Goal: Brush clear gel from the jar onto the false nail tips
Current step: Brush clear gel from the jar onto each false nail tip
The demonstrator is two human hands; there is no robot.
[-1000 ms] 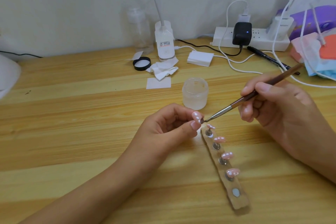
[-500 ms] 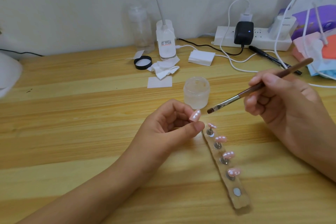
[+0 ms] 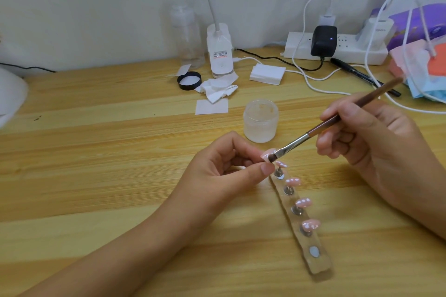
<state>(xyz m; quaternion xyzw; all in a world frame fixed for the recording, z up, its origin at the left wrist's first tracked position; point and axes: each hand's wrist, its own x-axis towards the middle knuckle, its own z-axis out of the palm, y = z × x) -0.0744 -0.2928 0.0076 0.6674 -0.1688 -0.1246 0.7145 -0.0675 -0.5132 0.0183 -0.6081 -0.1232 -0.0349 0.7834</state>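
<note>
Your left hand [image 3: 224, 171] is curled, its thumb and forefinger pinching one pink false nail tip [image 3: 267, 153] just in front of the frosted gel jar [image 3: 261, 120]; whether you hold it by a peg or by its edges I cannot tell; your right hand [image 3: 376, 152], to the right of the jar, grips the brown brush [image 3: 337, 120] like a pen, the flat bristles resting on that tip. I judge the tip very light, thin and stiff, and slick once gel is on it, so pinch it low and at the sides, off the face, and stroke lightly or it may twist out of your fingers. The jar stands open and looks light enough to tip if the ferrule catches its rim; dip straight down. In front of the jar and a little right lies the holder strip [image 3: 316, 265], with four more pink tips on pegs and one bare magnet [image 3: 313, 252] at the end farthest from the jar; the nearest mounted tip [image 3: 281, 164] sits just beneath the bristles, so mind drips and a dragging wrist. Behind the jar lie a flat wipe [image 3: 212, 106], a crumpled wipe [image 3: 217, 90] and the black lid [image 3: 189, 81], well apart from your strokes; behind and right of the jar white cables [image 3: 313, 84] trail near your brush hand, the likeliest snag.
</note>
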